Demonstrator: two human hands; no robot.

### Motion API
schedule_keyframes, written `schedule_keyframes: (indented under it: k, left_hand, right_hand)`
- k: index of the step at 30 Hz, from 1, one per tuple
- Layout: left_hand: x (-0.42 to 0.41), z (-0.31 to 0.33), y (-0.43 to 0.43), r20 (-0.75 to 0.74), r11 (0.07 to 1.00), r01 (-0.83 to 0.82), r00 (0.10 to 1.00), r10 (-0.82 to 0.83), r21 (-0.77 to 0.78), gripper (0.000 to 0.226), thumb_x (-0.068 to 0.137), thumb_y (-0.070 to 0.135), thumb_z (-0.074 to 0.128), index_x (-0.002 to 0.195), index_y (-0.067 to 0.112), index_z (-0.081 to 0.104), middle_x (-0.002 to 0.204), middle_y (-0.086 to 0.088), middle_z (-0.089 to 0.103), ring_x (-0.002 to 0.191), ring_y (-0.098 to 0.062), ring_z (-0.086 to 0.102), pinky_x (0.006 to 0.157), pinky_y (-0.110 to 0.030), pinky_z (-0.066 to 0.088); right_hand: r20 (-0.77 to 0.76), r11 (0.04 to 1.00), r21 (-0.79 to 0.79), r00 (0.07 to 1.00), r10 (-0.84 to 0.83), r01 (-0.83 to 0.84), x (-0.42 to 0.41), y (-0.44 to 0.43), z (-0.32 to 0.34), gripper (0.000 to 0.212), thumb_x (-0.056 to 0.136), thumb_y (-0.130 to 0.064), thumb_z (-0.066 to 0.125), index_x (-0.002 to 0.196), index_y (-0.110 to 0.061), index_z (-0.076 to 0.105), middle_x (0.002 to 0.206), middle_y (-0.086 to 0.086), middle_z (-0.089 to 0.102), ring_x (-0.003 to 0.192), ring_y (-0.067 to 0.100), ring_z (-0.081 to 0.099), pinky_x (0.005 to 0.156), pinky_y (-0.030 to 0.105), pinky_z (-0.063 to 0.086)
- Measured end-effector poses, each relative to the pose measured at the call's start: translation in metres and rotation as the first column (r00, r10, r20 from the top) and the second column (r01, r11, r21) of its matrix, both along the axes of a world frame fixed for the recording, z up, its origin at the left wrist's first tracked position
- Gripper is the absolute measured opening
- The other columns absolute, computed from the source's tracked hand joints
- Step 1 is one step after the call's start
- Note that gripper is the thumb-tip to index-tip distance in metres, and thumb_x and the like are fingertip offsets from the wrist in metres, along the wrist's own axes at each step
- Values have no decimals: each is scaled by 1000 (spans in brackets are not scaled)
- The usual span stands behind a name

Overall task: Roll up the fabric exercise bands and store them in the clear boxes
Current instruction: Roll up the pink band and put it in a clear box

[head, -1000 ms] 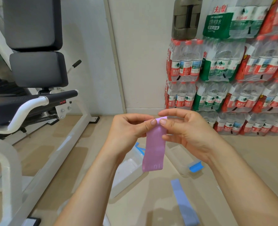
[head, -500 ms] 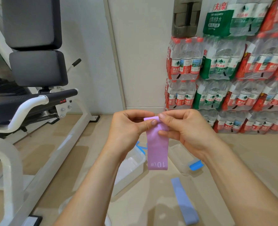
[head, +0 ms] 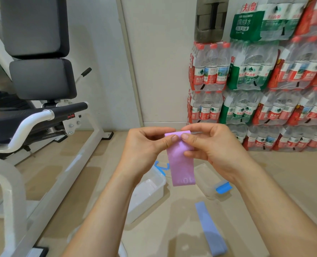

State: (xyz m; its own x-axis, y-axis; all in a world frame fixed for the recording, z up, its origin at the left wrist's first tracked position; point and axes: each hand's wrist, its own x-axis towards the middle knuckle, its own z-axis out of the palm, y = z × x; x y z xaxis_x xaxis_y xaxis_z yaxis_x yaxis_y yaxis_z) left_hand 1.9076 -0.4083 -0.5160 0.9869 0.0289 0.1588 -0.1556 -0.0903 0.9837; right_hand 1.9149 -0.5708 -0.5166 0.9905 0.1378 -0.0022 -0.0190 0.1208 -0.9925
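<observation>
A pink fabric band [head: 181, 164] hangs in front of me, its top edge folded over. My left hand [head: 146, 145] and my right hand [head: 211, 145] both pinch that top fold between thumb and fingers, side by side. The band's lower end dangles free above the floor. Under my hands two clear boxes stand open on the floor: one at the left [head: 150, 191] with a blue clip, one at the right [head: 207, 179] with a blue latch. A blue band [head: 209, 230] lies flat on the floor near my right forearm.
A white-framed gym machine [head: 48, 115] with black pads fills the left side. Shrink-wrapped packs of water bottles [head: 265, 89] are stacked against the wall at the right. The floor is beige tile.
The hanging part of the pink band has grown a little shorter as the top fold was turned over. Both hands stayed in nearly the same place.
</observation>
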Motion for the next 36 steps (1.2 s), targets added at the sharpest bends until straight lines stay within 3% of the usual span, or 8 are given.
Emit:
schedule_keyframes:
  k: [4,8,13,17,20,24,31,36]
  left_hand:
    - [-1,1,-1,13,1000,-19,1000,19,-13,20,73,-1,76,91,7,75,80,-3,77,72,-6,70,63,-13,51]
    - [0,-1,0,-3,1000,-7,1000,7,-28,20,73,-3,76,87,11,74,78,-3,75,72,-8,69,64,-14,52]
    - [-4,-1,-1,-49,987,161,986,-160,17,22,86,15,65,106,9,72,98,-8,76,89,-14,70,81,-24,56]
    - [-5,0,-3,-26,984,161,987,-159,81,25,93,22,56,108,11,72,98,-5,76,89,-12,70,83,-23,56]
    - [-5,0,-3,-16,988,130,992,-129,86,21,92,17,59,106,12,74,96,-3,76,88,-9,69,80,-20,55]
    - [-6,0,-2,0,994,99,995,-100,50,20,87,9,65,106,7,73,95,-4,76,86,-7,70,71,-13,52]
    - [-8,2,1,-59,981,180,983,-175,74,25,78,6,74,102,10,71,92,-19,73,76,-12,68,71,-17,53]
    - [-10,5,-1,9,956,217,975,-223,200,45,65,4,84,103,15,62,97,3,67,90,-12,63,77,-30,57]
  right_hand:
    - [0,1000,10,1000,-6,6,1,0,1,20,82,-7,69,101,-1,68,93,20,71,74,16,70,63,25,60]
    - [0,1000,15,1000,-14,14,1,-1,1,18,81,-2,70,98,-2,68,92,22,72,74,17,71,63,24,59]
    - [13,997,70,1000,-14,13,1,-2,2,15,80,4,68,92,-5,67,80,14,73,69,17,71,63,22,59]
    - [25,1000,15,999,-24,23,0,-4,4,16,79,2,70,91,-9,68,83,11,74,65,12,69,53,20,54]
    - [31,997,-60,999,-40,42,0,-2,2,18,81,0,70,96,-10,70,87,8,75,65,8,68,51,19,51]
    - [42,998,-42,998,-48,50,0,0,3,22,81,1,69,100,-12,69,94,11,73,73,12,67,55,19,52]
    - [-39,1000,17,999,23,-22,0,-5,3,11,84,-3,66,92,-10,68,74,5,71,63,11,65,48,18,49]
    - [-50,989,66,990,133,-129,1,-12,3,13,84,1,63,91,-6,72,71,8,68,62,12,62,56,18,52]
